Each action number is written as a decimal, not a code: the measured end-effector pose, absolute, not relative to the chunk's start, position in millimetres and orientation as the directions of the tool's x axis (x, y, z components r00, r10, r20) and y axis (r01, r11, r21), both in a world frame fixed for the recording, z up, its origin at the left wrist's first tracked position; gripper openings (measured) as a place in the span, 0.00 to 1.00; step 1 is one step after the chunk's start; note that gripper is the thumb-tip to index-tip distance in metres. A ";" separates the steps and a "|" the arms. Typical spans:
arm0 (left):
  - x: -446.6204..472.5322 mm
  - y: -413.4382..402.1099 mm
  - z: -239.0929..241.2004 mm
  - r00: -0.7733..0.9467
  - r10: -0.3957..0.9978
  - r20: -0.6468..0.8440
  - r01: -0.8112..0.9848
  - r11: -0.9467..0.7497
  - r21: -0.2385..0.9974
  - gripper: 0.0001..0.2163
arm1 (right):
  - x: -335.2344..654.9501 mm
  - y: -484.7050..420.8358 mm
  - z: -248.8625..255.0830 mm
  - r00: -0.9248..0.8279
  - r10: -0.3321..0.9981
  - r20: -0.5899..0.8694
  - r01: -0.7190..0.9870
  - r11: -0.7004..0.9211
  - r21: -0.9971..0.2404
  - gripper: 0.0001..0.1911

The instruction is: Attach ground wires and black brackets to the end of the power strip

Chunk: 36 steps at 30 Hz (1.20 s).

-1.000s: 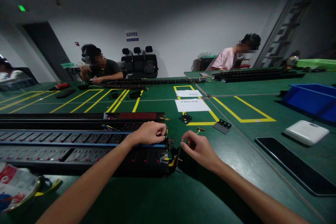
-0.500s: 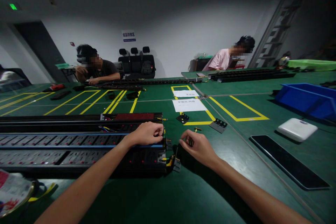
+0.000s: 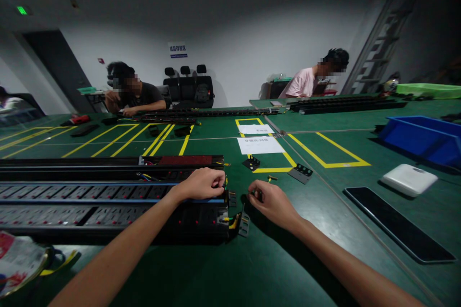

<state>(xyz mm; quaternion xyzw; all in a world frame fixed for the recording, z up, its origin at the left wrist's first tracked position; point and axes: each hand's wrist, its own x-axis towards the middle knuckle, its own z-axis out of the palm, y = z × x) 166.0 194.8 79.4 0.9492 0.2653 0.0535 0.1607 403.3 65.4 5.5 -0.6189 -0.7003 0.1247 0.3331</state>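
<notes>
Long black power strips (image 3: 90,199) lie side by side on the green table (image 3: 223,268), running off to the left. My left hand (image 3: 202,183) rests curled on the right end of the middle strip, its fingertips pinched at green-yellow wires there. My right hand (image 3: 271,200) sits just right of the strip ends, fingers pinched on a small dark part I cannot make out. A loose end plate (image 3: 244,224) with yellow wires hangs at the nearest strip's end, below both hands.
Small black brackets (image 3: 301,172) and white paper sheets (image 3: 260,145) lie beyond my hands inside yellow floor-tape markings. A white box (image 3: 408,179), a flat black panel (image 3: 396,224) and a blue bin (image 3: 421,138) are at right. Two people sit working at the far side.
My right hand has shifted left and slightly closer to the strip ends. My left hand has stayed on the middle strip. The view has swayed a little.
</notes>
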 end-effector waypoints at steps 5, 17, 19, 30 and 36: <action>166.5 194.9 79.0 0.852 0.523 0.016 0.488 -0.807 0.333 0.04 | 402.9 64.9 6.9 -0.029 0.958 0.286 0.802 0.193 -0.565 0.04; 166.7 195.1 78.1 0.852 0.524 0.016 0.489 -0.805 0.337 0.04 | 402.6 63.4 10.3 -0.079 0.966 0.247 0.844 0.197 -0.499 0.04; 166.6 195.4 77.3 0.853 0.522 0.018 0.486 -0.806 0.337 0.04 | 402.8 63.7 10.1 -0.085 0.966 0.245 0.841 0.201 -0.503 0.04; 166.4 194.7 78.5 0.850 0.526 0.015 0.490 -0.802 0.342 0.05 | 403.1 62.6 14.5 -0.105 0.970 0.219 0.846 0.203 -0.492 0.03; 166.5 194.4 78.9 0.852 0.524 0.019 0.487 -0.803 0.343 0.04 | 402.5 62.2 16.0 -0.108 0.972 0.211 0.849 0.201 -0.489 0.04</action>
